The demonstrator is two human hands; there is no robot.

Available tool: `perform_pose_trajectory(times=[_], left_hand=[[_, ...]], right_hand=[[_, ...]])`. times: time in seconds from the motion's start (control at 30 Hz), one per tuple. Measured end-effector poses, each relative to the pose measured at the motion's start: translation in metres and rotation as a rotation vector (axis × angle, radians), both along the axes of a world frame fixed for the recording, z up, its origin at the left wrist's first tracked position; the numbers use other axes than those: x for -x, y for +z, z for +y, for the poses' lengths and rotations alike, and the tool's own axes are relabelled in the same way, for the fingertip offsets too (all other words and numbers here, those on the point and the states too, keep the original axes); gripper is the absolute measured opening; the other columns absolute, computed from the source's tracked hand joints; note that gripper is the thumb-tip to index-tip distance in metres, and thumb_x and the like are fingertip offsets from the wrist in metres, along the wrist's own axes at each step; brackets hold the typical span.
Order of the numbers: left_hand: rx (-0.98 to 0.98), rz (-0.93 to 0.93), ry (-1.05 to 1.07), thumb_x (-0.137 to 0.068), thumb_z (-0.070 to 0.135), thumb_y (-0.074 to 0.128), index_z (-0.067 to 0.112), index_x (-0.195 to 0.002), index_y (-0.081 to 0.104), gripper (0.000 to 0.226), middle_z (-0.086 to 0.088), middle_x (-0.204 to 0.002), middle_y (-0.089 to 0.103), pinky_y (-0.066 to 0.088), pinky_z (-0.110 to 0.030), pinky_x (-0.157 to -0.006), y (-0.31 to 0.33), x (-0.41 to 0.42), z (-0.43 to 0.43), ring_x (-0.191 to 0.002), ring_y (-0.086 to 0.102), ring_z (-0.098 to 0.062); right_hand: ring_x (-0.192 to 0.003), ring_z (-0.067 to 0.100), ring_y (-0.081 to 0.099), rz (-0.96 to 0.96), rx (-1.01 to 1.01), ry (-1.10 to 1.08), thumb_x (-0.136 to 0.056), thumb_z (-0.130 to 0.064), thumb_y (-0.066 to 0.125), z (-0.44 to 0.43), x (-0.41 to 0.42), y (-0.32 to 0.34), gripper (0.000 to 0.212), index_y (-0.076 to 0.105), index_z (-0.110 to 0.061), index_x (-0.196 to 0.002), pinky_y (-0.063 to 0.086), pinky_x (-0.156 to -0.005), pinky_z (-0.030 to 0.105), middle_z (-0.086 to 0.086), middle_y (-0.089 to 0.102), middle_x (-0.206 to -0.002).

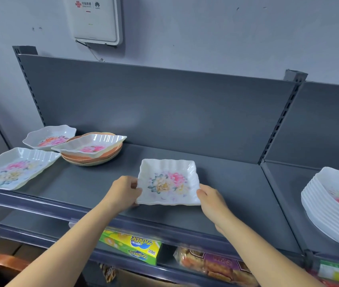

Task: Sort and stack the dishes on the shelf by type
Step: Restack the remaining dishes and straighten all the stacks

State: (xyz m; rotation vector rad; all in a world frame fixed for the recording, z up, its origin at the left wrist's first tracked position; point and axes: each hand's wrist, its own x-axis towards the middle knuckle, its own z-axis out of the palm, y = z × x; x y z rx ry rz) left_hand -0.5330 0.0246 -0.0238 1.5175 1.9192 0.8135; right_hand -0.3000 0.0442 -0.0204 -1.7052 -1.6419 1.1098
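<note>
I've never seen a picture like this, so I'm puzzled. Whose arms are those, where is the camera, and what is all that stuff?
No machine here: those are a person's two arms. The camera sits on their head, looking forward and down, so you see what they see. The left hand and the right hand hold a square flowered plate by its edges at a grey shelf. To the left lie a big rectangular plate, a wavy bowl, and a pointed dish on orange plates. Far right stands a stack of white plates. Food packets sit underneath.
</note>
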Motion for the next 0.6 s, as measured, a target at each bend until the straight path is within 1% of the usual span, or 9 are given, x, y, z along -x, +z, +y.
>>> perform_pose_trajectory(times=[0.07, 0.13, 0.2, 0.3, 0.37, 0.43, 0.5, 0.57, 0.6], left_hand=[[-0.021, 0.033, -0.010, -0.083, 0.007, 0.048, 0.009, -0.081, 0.071, 0.023, -0.011, -0.074, 0.070, 0.055, -0.032, -0.060, -0.001, 0.000, 0.000, -0.053, 0.056, -0.018], [-0.024, 0.052, -0.009, -0.084, 0.007, 0.049, 0.001, -0.083, 0.068, 0.020, -0.015, -0.074, 0.067, 0.049, -0.023, -0.050, -0.004, 0.000, 0.000, -0.053, 0.053, -0.019], [-0.040, 0.040, 0.006, -0.083, 0.006, 0.049, -0.007, -0.081, 0.061, 0.017, -0.016, -0.070, 0.055, 0.046, -0.015, -0.045, -0.006, -0.001, 0.001, -0.054, 0.049, -0.019], [-0.107, -0.035, 0.004, -0.083, 0.004, 0.050, -0.012, -0.081, 0.055, 0.017, -0.022, -0.070, 0.052, 0.059, -0.027, -0.054, 0.000, -0.006, 0.002, -0.055, 0.055, -0.017], [-0.186, -0.028, -0.027, -0.083, 0.005, 0.051, -0.010, -0.085, 0.058, 0.016, -0.029, -0.076, 0.057, 0.061, -0.031, -0.059, 0.011, -0.016, 0.003, -0.057, 0.054, -0.015], [-0.287, -0.010, -0.061, -0.083, 0.004, 0.052, -0.001, -0.088, 0.064, 0.014, -0.027, -0.080, 0.060, 0.060, -0.026, -0.059, 0.029, -0.034, 0.001, -0.060, 0.051, -0.016], [-0.367, -0.011, -0.091, -0.083, 0.003, 0.052, 0.005, -0.089, 0.067, 0.017, -0.024, -0.079, 0.061, 0.056, -0.016, -0.055, 0.049, -0.058, -0.002, -0.061, 0.049, -0.016], [-0.421, -0.017, -0.117, -0.083, 0.005, 0.051, 0.007, -0.091, 0.067, 0.018, -0.022, -0.074, 0.057, 0.050, -0.009, -0.052, 0.069, -0.082, -0.006, -0.061, 0.049, -0.016], [-0.447, -0.017, -0.133, -0.082, 0.008, 0.051, 0.011, -0.091, 0.068, 0.019, -0.019, -0.072, 0.056, 0.050, -0.012, -0.053, 0.079, -0.095, -0.007, -0.059, 0.049, -0.016]], right_hand=[[-0.070, 0.022, 0.043, 0.009, 0.015, -0.011, -0.088, -0.006, 0.030, 0.002, 0.000, -0.003, 0.031, 0.060, -0.003, -0.094, 0.036, -0.062, 0.030, 0.006, 0.058, -0.088], [-0.086, 0.035, 0.057, 0.032, 0.037, -0.023, -0.083, -0.002, 0.031, 0.003, 0.001, -0.002, 0.037, 0.065, -0.006, -0.097, 0.053, -0.079, 0.041, 0.007, 0.068, -0.099], [-0.096, 0.033, 0.063, 0.040, 0.040, -0.034, -0.079, 0.000, 0.031, 0.000, 0.000, -0.001, 0.040, 0.068, -0.009, -0.094, 0.051, -0.093, 0.050, 0.010, 0.070, -0.104], [-0.099, 0.034, 0.063, 0.064, -0.003, -0.076, -0.080, 0.002, 0.032, -0.006, -0.011, 0.007, 0.040, 0.069, -0.010, -0.091, 0.050, -0.093, 0.052, 0.011, 0.070, -0.102], [-0.096, 0.038, 0.062, 0.064, -0.086, -0.098, -0.078, 0.000, 0.033, -0.014, -0.023, 0.019, 0.038, 0.067, -0.008, -0.092, 0.050, -0.090, 0.056, 0.012, 0.070, -0.099], [-0.082, 0.036, 0.060, 0.054, -0.180, -0.122, -0.077, -0.002, 0.033, -0.023, -0.040, 0.035, 0.038, 0.066, -0.009, -0.094, 0.053, -0.081, 0.054, 0.013, 0.069, -0.096], [-0.082, 0.038, 0.059, 0.043, -0.263, -0.145, -0.078, -0.003, 0.033, -0.032, -0.060, 0.054, 0.038, 0.066, -0.012, -0.095, 0.051, -0.067, 0.043, 0.013, 0.069, -0.095], [-0.091, 0.041, 0.061, 0.041, -0.349, -0.178, -0.080, -0.003, 0.035, -0.042, -0.083, 0.075, 0.037, 0.067, -0.012, -0.097, 0.055, -0.072, 0.048, 0.015, 0.068, -0.097], [-0.092, 0.041, 0.061, 0.039, -0.393, -0.199, -0.081, -0.002, 0.036, -0.047, -0.095, 0.086, 0.037, 0.067, -0.014, -0.097, 0.056, -0.076, 0.051, 0.014, 0.069, -0.097]])
